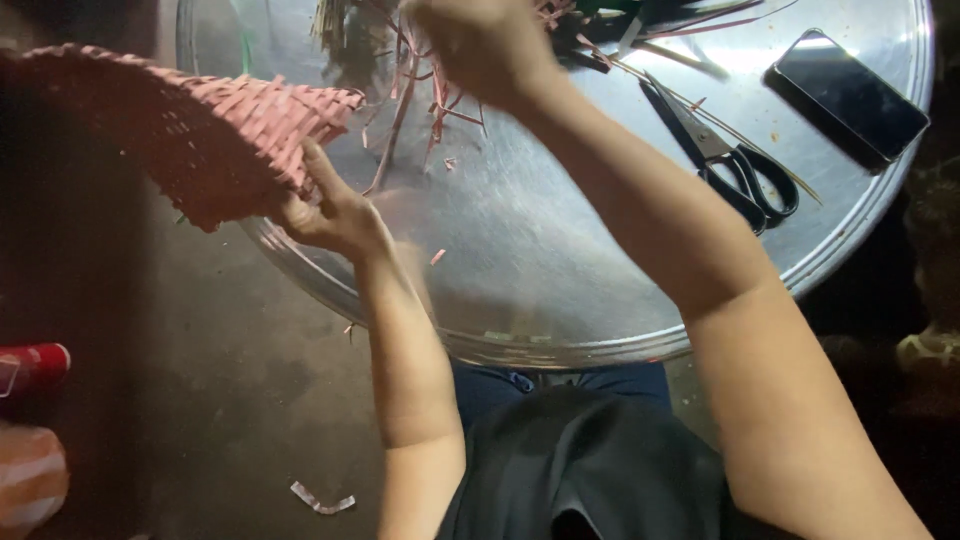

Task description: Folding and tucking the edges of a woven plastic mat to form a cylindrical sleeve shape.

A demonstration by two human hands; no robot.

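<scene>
My left hand (pixel 330 212) grips the edge of a pink woven basket piece (pixel 190 130), held up at the left over the rim of a round metal table (pixel 520 250). My right hand (pixel 485 45) is raised over the far part of the table, closed among loose pink and green weaving strips (pixel 420 90); whether it grips any strip is hard to tell, as its fingers are partly cut off by the top edge.
Black-handled scissors (pixel 725 160) lie on the table's right side, with a dark phone (pixel 850 95) beyond them. Small strip scraps (pixel 322 500) lie on the dark floor. A red can (pixel 35 365) and a striped object (pixel 30 480) sit at the left edge.
</scene>
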